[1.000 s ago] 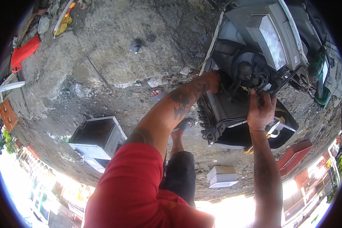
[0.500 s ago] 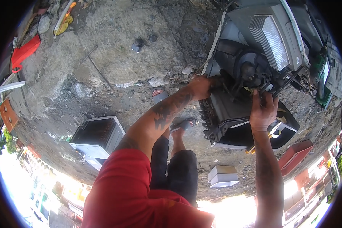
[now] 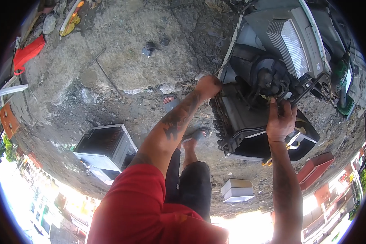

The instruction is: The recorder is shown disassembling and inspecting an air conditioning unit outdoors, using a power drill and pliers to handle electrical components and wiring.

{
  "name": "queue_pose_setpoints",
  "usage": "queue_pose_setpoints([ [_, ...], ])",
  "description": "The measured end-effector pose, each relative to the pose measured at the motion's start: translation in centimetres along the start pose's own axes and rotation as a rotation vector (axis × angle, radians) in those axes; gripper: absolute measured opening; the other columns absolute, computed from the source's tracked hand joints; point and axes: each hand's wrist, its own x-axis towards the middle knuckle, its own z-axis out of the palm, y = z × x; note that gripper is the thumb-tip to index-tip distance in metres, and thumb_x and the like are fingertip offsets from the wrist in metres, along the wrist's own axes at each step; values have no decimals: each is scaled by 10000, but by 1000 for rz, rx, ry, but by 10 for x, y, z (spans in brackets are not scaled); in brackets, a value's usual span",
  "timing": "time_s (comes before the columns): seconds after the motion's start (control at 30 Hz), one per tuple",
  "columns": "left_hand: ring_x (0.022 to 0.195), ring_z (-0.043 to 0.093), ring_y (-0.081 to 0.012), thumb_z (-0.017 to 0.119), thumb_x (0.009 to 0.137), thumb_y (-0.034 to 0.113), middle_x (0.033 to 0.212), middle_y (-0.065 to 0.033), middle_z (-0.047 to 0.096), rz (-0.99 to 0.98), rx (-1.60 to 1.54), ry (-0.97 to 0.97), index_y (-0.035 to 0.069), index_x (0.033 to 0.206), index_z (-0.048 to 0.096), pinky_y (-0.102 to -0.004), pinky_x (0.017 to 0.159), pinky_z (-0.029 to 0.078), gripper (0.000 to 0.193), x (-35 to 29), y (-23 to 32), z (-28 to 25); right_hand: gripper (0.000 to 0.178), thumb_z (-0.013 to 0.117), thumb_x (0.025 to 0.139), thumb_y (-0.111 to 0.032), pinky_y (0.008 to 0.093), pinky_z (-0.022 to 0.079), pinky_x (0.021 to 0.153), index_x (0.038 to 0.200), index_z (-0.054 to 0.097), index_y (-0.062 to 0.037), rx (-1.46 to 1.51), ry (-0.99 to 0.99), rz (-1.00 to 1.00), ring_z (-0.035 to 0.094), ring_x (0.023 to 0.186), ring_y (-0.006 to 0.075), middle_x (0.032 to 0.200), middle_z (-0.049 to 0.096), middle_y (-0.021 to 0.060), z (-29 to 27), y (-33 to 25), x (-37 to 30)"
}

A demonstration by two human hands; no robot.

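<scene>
Housing (image 3: pixel 248 114): showing black
Ribbed panel (image 3: pixel 289 51): showing pale grey stripes
Shirt (image 3: pixel 128 199): showing red
Shorts (image 3: pixel 194 185): showing black
Tool (image 3: pixel 341 75): showing green

Small pale label (image 3: pixel 318 66) on grey housing (image 3: pixel 309 44), far right: print too small to read. No legible text, numbers or signs.

The left hand (image 3: pixel 208 86) is beside a black housing (image 3: pixel 248 112), the right hand (image 3: pixel 281 122) at dark fittings (image 3: pixel 267 77)

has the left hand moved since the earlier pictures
Yes, the left hand has moved leftward, nearer the thin T-shaped rod.
</scene>
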Motion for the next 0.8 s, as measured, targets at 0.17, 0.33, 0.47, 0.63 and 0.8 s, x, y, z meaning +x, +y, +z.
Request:
queue_pose_setpoints([
  [0.17, 848, 690, -322, 674, 744, 273, 846, -152, 714, -250, -168, 478, 73, 1021, 707, -403, 804, 542, 343, 20, -12, -19, 243, 735, 819, -299, 378, 432, 619, 892, 678, -74, -1, -15, 26, 561, 679, 250, 831, 558, 95, -2, -5, 1],
  [0.33, 1067, 607, -397, 606, 778, 240, 1157, -188, 628, -274, 32, 307, 124, 1117, 688, -461, 890, 500, 368, 10, -15, -7, 242, 738, 818, -297, 374, 428, 612, 879, 672, -73, 3, -2, 22, 554, 667, 239, 819, 552, 91, 0, -1, 0],
  [0.47, 1175, 534, -427, 564, 851, 338, 1358, -182, 495, -281, 297, 61, 123, 1149, 672, -497, 1003, 422, 383, -12, -23, 10, 243, 740, 817, -293, 377, 429, 613, 872, 668, -68, -9, -23, 39, 560, 672, 242, 821, 553, 93, -1, -2, -1],
  [0.63, 879, 655, -373, 587, 894, 323, 856, -169, 670, 3, 36, 266, 67, 973, 660, -456, 847, 482, 277, -51, -63, 35, 246, 740, 819, -294, 377, 429, 617, 871, 664, -66, -14, -24, 37, 559, 679, 242, 822, 551, 90, -2, -6, 1],
  [0.8, 884, 647, -377, 612, 883, 216, 878, -182, 663, -109, 8, 116, 43, 950, 645, -443, 779, 494, 188, -96, -112, 65, 266, 733, 825, -316, 411, 451, 679, 901, 665, -71, -30, -73, 98, 597, 775, 322, 887, 585, 133, -3, 1, -1],
])
